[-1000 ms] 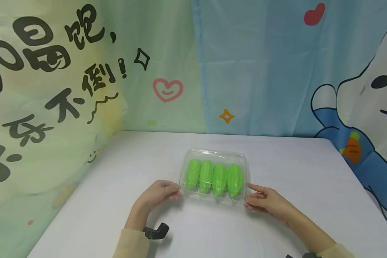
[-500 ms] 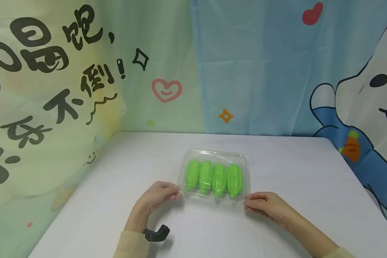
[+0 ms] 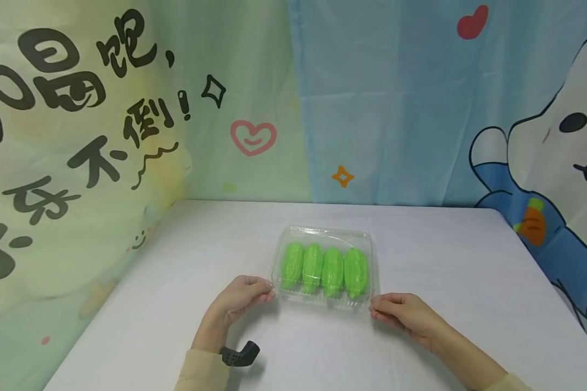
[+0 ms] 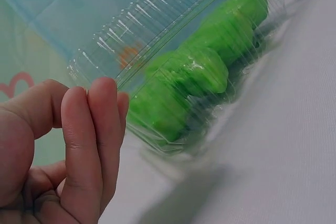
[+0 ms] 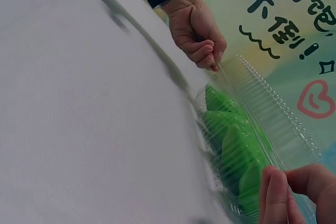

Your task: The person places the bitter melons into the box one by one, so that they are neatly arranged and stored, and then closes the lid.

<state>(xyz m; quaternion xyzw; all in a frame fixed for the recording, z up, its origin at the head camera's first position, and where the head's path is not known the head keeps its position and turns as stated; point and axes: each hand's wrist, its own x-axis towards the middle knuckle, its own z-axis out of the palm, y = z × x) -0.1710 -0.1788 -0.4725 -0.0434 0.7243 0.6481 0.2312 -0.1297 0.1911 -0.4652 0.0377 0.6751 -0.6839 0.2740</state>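
Observation:
A clear plastic clamshell box point(image 3: 330, 233) sits on the white table with several bright green, bumpy, long vegetable-like pieces point(image 3: 333, 271) lying side by side in it. At its front left corner, my left hand point(image 3: 244, 296) pinches the rim between thumb and fingers. My right hand point(image 3: 407, 316) pinches the rim at the front right corner. In the left wrist view, the fingers of the left hand point(image 4: 86, 145) partly cover the box's end. Both hands grip the same long edge in the right wrist view, where the right hand point(image 5: 294, 195) is cut off by the frame.
White cloth point(image 3: 176, 260) covers the table around the box. Behind it hangs a printed curtain point(image 3: 381, 108) with writing, hearts and a cartoon animal. A black wrist camera mount point(image 3: 239, 354) sticks out from the left wrist.
My right index finger, stretched along the box's side a second ago, has drawn back to the thumb at the front right corner. The left hand and the box have hardly moved.

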